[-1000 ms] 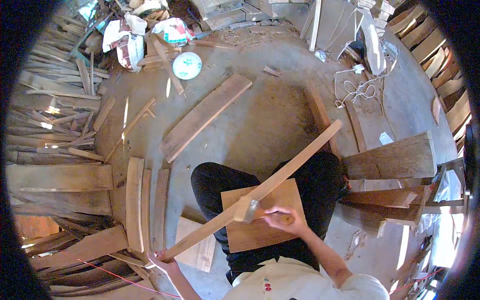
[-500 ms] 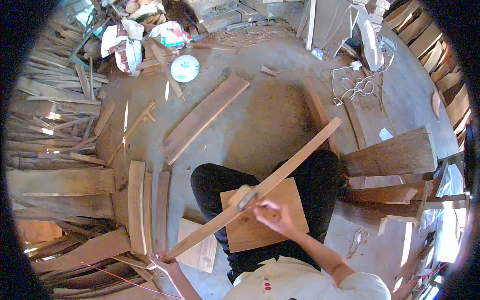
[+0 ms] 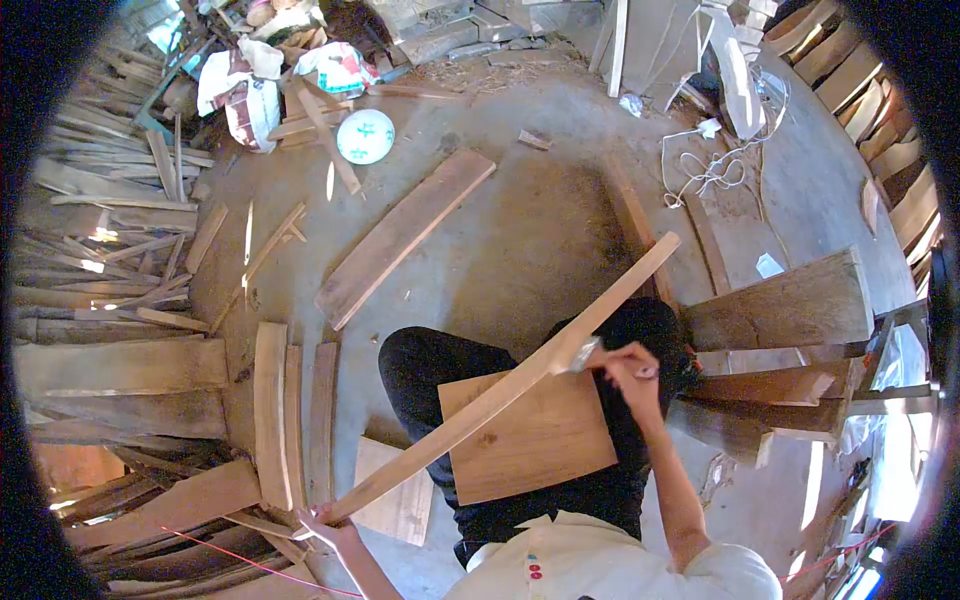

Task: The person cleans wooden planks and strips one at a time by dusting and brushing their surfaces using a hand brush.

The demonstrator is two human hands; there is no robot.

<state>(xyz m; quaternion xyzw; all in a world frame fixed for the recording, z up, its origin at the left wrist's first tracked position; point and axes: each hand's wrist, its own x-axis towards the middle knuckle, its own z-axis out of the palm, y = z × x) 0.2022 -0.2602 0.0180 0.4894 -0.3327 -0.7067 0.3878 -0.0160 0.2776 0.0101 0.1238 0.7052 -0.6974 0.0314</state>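
Note:
A long wooden strip slants across my lap, from lower left to upper right. Its lower end is gripped by my left hand, fingers closed around it. In my right hand is what looks like a paintbrush with a silvery metal band, its head against the strip right of the middle. The fingers of that hand are wrapped about the handle, slightly blurred. Beneath the strip, a flat square board rests on my thighs. A paler board lies on the floor by my left leg.
A broad plank lies on the floor ahead. Upright boards stand close on my right, several planks on my left. Further off are a white bowl, bags, a white cable and stacked timber.
My right hand has moved up and to the right along the strip with the paintbrush. My left hand and the strip have stayed nearly in place.

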